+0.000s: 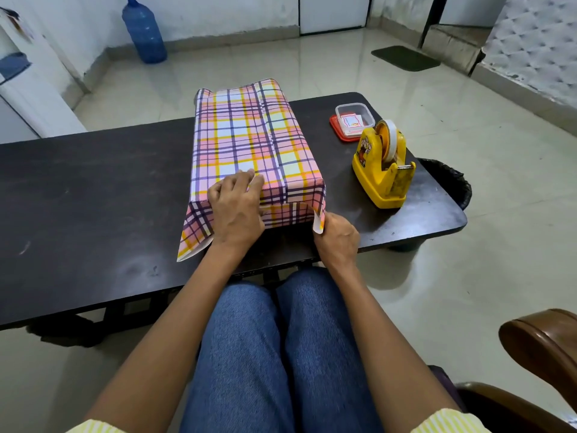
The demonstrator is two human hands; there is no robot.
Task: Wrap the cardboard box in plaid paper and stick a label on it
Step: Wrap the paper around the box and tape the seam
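on the table (pixel 93 182), one plaid-wrapped box (pixel 249 135), two hands (pixel 235 210) (pixel 337 237), one tape dispenser (pixel 382 173)

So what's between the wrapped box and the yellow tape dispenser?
Nothing; the head view shows only bare dark table between the box and the tape dispenser.

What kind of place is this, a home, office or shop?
Likely a plain room in a home or small office, not a shop: tiled floor, a big blue water jug by the wall, and a dark low table holding a tape dispenser.
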